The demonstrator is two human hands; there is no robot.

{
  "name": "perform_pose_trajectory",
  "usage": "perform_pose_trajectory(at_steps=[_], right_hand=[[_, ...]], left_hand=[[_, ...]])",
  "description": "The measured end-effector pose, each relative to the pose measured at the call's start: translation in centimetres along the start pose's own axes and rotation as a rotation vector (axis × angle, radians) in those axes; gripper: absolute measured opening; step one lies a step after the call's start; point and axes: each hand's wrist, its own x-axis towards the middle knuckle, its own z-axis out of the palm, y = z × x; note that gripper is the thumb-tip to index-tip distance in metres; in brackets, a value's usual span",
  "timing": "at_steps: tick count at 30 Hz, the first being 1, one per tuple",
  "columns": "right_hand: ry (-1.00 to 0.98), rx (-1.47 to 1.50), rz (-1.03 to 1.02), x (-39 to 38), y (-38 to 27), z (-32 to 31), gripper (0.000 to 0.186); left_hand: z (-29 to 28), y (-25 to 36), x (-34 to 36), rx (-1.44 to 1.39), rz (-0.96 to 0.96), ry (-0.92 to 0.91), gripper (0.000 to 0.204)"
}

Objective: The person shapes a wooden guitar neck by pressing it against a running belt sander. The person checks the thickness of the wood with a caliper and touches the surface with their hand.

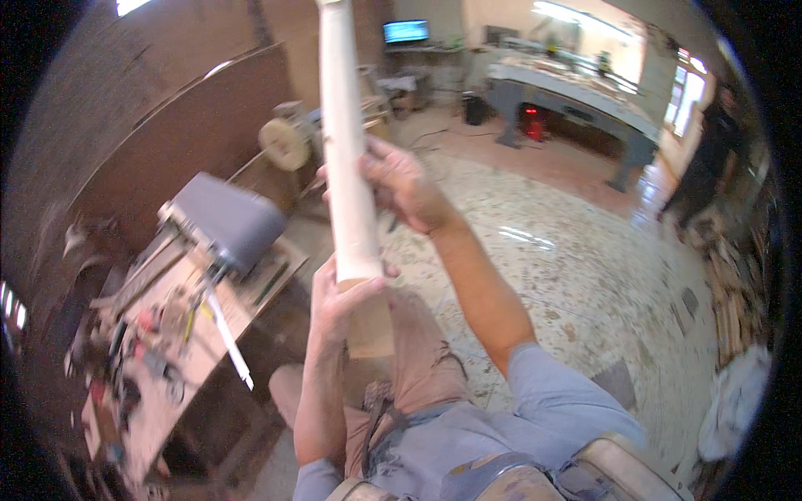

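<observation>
A long pale wooden piece (347, 200) with a slim upper shaft and a broader lower end is held upright-slanting in front of my body, reaching past the top of the view. My left hand (342, 301) grips its lower part, thumb across the wood. Higher up, my right hand (397, 179) has its fingers curled round the shaft from the right side. To the left of the piece, a grey belt-sander-like machine (230, 217) sits on a wooden bench (213, 321). My legs show behind the lower end.
Scattered hand tools (154, 359) lie on the bench; a wooden wheel (284, 142) stands behind it. Across the speckled floor (526, 259) are a lit monitor (406, 31) and a long machine table (568, 96). A person in dark clothes (706, 159) stands right, near stacked wood (731, 309).
</observation>
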Motion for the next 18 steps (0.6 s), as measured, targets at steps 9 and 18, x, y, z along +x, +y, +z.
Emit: perform_pose_trajectory(at_steps=[9, 18], right_hand=[[0.225, -0.176, -0.078, -5.5, -6.1, -0.8, 0.058], [0.668, -0.299, 0.128, -10.7, -11.0, -0.3, 0.047]], left_hand=[[7.4, 0.0, 3.2, -0.188, 0.001, -0.269, 0.056], [6.1, 2.4, -0.2, 0.258, 0.580, -0.320, 0.045]])
